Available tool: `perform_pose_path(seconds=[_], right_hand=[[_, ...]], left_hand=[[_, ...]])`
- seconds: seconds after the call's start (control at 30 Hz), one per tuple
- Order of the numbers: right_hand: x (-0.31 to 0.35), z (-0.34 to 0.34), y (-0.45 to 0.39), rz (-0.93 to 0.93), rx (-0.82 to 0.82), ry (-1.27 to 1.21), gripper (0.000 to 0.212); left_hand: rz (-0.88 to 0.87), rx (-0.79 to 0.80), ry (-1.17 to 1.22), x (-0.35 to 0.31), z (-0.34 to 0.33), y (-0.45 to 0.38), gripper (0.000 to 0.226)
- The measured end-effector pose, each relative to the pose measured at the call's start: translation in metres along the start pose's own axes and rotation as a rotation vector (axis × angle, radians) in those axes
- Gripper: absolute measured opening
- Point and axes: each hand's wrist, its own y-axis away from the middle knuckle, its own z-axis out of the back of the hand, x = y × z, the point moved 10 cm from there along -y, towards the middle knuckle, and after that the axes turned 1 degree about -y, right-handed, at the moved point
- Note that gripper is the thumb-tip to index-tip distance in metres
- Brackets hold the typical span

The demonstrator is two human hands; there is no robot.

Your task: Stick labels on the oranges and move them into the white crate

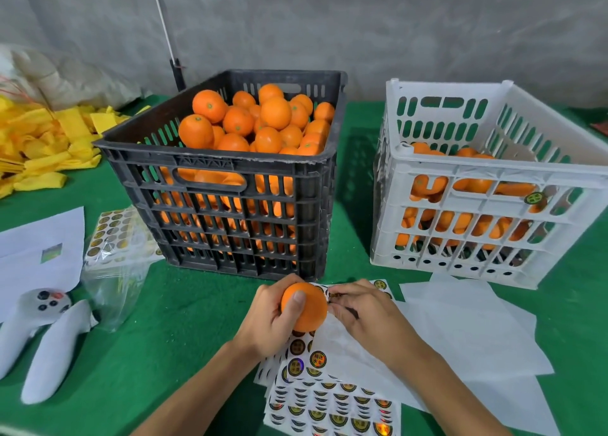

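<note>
holding one orange [304, 307] low in the centre of the frame, my left hand [274, 320] has fingers and thumb curled round it, just above the label sheets [332, 402] spread on the green surface [171, 337]. my right hand [357, 315] sits right beside the fruit with its fingertips pinched together at the orange's right edge — i take it there's a label between them, though it's too small to make out. the black crate [230, 172], upper centre, is heaped with oranges; the white crate [487, 189], upper right, holds a shallower layer, one showing a label through the slats.

to do this well i'd turn a smooth, bare patch of peel toward the right hand, lay the label down from one edge and rub it flat with a fingertip so no corner lifts — then carry the fruit up and right and set it down into the white crate, not drop it.
</note>
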Motion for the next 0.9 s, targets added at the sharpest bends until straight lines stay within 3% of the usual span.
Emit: perform_pose_path(seconds=[0.27, 0.37, 0.43, 0.5, 0.63, 0.8, 0.9], right_hand=[[-0.006, 0.01, -0.001, -0.113, -0.09, -0.109, 0.02], [-0.009, 0.032, 0.006, -0.174, -0.283, -0.279, 0.018], [-0.001, 0.055, 0.017, -0.115, -0.47, -0.334, 0.016], [0.023, 0.064, 0.024, 0.016, -0.535, -0.303, 0.019], [0.059, 0.051, 0.03, 0.251, -0.478, -0.226, 0.027], [0.067, 0.042, 0.035, 0.363, -0.466, 0.026, 0.039], [0.076, 0.037, 0.035, 0.415, -0.49, 0.209, 0.06]], left_hand=[[-0.028, 0.053, -0.001, -0.004, -0.007, 0.003, 0.059], [0.006, 0.065, -0.002, -0.002, -0.009, 0.0, 0.06], [0.026, 0.052, 0.019, 0.0, -0.008, -0.002, 0.056], [0.04, 0.044, 0.036, 0.001, -0.009, -0.004, 0.053], [0.115, 0.049, 0.143, 0.013, -0.011, -0.005, 0.071], [0.185, 0.025, 0.194, 0.018, -0.009, -0.006, 0.053], [0.209, -0.009, 0.17, 0.008, -0.003, -0.011, 0.056]])
